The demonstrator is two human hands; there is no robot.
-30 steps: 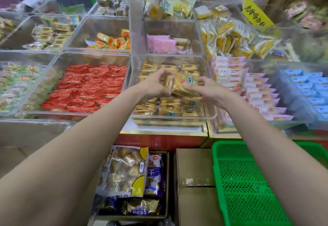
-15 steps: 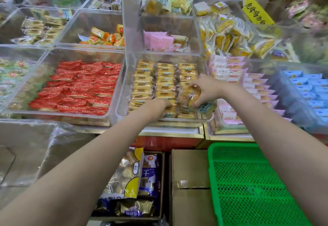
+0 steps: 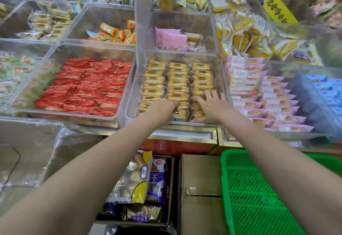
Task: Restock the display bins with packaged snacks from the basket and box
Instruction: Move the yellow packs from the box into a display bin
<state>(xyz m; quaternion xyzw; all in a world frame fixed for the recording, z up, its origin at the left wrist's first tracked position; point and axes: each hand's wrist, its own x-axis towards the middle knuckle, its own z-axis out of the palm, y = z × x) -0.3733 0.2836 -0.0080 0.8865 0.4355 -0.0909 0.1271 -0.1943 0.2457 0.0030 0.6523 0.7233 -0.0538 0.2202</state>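
left hand (image 3: 162, 108) moved up, right hand (image 3: 211, 106) on yellow packets (image 3: 177, 83)

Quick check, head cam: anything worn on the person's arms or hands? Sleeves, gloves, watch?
Nothing worn shows. Both forearms are bare from the frame's lower edge to the wrists, with no sleeves in view. The left hand and right hand have no gloves, rings, watch or bands.

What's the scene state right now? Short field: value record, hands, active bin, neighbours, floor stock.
left hand: fingers curled down into the front packets, grip unclear
right hand: fingers spread, pressing on the front right packets
active bin: clear, three rows of yellow packets
left neighbour: red packets
right neighbour: pink packets
floor: green basket, closed cardboard box, open box of bagged snacks
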